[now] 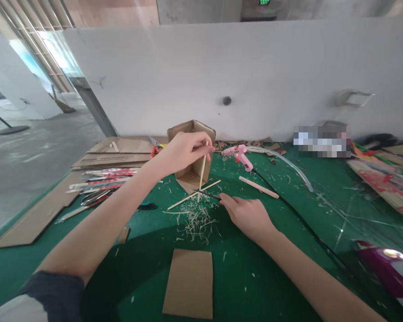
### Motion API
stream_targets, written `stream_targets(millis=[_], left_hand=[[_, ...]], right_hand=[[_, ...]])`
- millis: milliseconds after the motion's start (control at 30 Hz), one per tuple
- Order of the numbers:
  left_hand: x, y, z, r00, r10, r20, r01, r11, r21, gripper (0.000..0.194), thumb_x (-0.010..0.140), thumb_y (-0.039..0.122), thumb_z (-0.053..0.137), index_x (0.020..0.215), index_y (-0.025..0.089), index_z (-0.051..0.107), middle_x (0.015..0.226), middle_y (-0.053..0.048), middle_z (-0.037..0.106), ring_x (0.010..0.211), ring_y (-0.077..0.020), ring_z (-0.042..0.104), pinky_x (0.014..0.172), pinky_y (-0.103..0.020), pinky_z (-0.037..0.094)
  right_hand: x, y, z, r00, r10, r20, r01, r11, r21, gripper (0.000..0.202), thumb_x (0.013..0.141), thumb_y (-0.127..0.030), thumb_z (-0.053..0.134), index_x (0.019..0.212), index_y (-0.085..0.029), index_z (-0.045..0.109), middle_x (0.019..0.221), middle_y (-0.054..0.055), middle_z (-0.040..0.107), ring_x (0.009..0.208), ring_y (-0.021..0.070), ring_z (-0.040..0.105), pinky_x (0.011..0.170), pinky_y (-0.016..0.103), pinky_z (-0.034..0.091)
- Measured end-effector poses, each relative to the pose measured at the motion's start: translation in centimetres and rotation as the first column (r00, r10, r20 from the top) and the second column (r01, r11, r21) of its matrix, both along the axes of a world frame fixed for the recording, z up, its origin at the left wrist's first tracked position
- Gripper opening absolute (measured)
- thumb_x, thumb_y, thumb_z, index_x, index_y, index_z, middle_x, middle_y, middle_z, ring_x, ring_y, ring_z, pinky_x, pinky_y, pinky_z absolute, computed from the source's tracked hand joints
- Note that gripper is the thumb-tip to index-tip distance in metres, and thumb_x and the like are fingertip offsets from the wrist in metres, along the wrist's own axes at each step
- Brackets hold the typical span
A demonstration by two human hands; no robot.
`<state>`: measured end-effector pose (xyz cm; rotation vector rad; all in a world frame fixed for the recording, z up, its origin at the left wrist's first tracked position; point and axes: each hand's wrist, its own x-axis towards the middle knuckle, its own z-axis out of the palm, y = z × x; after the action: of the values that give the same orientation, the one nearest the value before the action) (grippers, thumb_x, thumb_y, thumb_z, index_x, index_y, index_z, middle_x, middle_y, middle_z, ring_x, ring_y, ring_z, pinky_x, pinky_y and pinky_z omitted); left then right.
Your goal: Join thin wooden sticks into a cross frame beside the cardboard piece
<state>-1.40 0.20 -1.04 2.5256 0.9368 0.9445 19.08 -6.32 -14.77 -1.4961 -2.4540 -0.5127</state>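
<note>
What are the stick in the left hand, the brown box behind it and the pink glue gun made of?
The stick: probably wood or bamboo, pale and unpainted, with thin curly shavings of similar colour below it. The box: matte cardboard, judging by its plain brown, flat panels. The glue gun: likely hard plastic, smooth-looking, with an evenly pink, moulded-looking body.

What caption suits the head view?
Left hand holds a thin stick upright while the right hand holds a dark blade against it, above shavings.
</note>
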Motion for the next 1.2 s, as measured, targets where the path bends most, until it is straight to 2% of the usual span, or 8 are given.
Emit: stream_targets(millis=[233,367,533,633,733,867,1067,1200], left_hand=[[0.1,0.0,-0.1,1.000,-0.002,0.004,0.002,1.000,-0.005,0.013,0.087,0.024,0.048,0.082,0.017,0.057,0.072,-0.001,0.069,0.064,-0.0107,0.061,0.064,-0.023,0.044],[0.1,0.0,0.0,1.000,-0.001,0.007,0.001,1.000,-0.012,0.013,0.087,0.025,0.048,0.082,0.017,0.057,0.071,-0.001,0.069,0.063,-0.0107,0.061,0.063,-0.023,0.044],[-0.1,0.0,0.1,1.000,0.002,-0.004,-0.002,1.000,-0.019,0.014,0.087,0.025,0.048,0.082,0.016,0.058,0.072,-0.001,0.069,0.065,-0.0107,0.061,0.063,-0.023,0.043],[-0.2,0.1,0.1,1.000,0.000,-0.009,0.000,1.000,-0.027,0.015,0.087,0.024,0.046,0.084,0.017,0.058,0.073,-0.001,0.070,0.066,-0.0106,0.060,0.062,-0.023,0.042],[-0.2,0.0,0.1,1.000,0.000,-0.029,-0.001,0.999,-0.035,0.017,0.088,0.025,0.044,0.085,0.017,0.059,0.076,-0.002,0.070,0.064,-0.0107,0.060,0.057,-0.023,0.041],[-0.2,0.1,0.0,0.999,-0.006,-0.035,0.005,0.999,-0.047,0.019,0.088,0.023,0.041,0.090,0.017,0.059,0.079,-0.003,0.070,0.064,-0.0104,0.059,0.055,-0.024,0.040],[-0.5,0.3,0.0,0.999,-0.034,-0.020,0.032,0.997,-0.076,0.018,0.088,0.019,0.039,0.092,0.017,0.057,0.083,-0.004,0.070,0.076,-0.0112,0.062,0.063,-0.023,0.042],[-0.6,0.3,0.1,0.998,-0.051,-0.035,0.047,0.993,-0.105,0.019,0.089,0.019,0.039,0.094,0.016,0.056,0.086,-0.004,0.070,0.078,-0.0115,0.062,0.062,-0.023,0.042]], right_hand=[[-0.1,0.0,0.7,0.996,0.061,0.065,-0.050,0.986,-0.158,0.031,0.094,-0.035,0.027,0.092,-0.027,0.057,0.057,-0.002,0.061,0.049,0.0085,0.051,0.049,0.024,0.012],[0.0,-0.3,0.7,0.996,0.053,0.078,-0.043,0.990,-0.132,0.031,0.093,-0.035,0.027,0.095,-0.027,0.058,0.056,-0.001,0.060,0.047,0.0083,0.050,0.049,0.026,0.009],[0.1,-0.3,0.4,0.999,0.025,0.043,-0.023,0.999,-0.047,0.035,0.094,-0.032,0.025,0.113,-0.029,0.054,0.063,0.001,0.064,0.049,0.0081,0.051,0.048,0.026,0.011],[0.0,-0.2,0.5,0.999,-0.011,0.038,0.012,1.000,-0.022,0.035,0.093,-0.031,0.026,0.117,-0.030,0.052,0.066,0.001,0.064,0.048,0.0079,0.051,0.047,0.026,0.012],[-0.1,-0.1,0.6,0.998,-0.011,0.059,0.013,0.999,-0.044,0.033,0.093,-0.031,0.028,0.115,-0.030,0.053,0.062,0.000,0.063,0.048,0.0079,0.051,0.047,0.026,0.012],[-0.2,0.0,0.6,0.995,0.053,0.080,-0.044,0.993,-0.109,0.031,0.093,-0.034,0.029,0.107,-0.032,0.057,0.058,-0.002,0.062,0.047,0.0078,0.051,0.048,0.026,0.011],[-0.2,0.4,0.4,1.000,-0.019,0.021,0.019,1.000,-0.007,0.035,0.094,-0.033,0.026,0.118,-0.031,0.051,0.063,0.001,0.063,0.050,0.0083,0.052,0.048,0.026,0.011],[-0.4,0.7,0.4,0.996,0.074,0.052,-0.069,0.994,-0.085,0.035,0.094,-0.036,0.025,0.106,-0.031,0.057,0.059,-0.001,0.061,0.048,0.0072,0.050,0.048,0.026,0.011]])
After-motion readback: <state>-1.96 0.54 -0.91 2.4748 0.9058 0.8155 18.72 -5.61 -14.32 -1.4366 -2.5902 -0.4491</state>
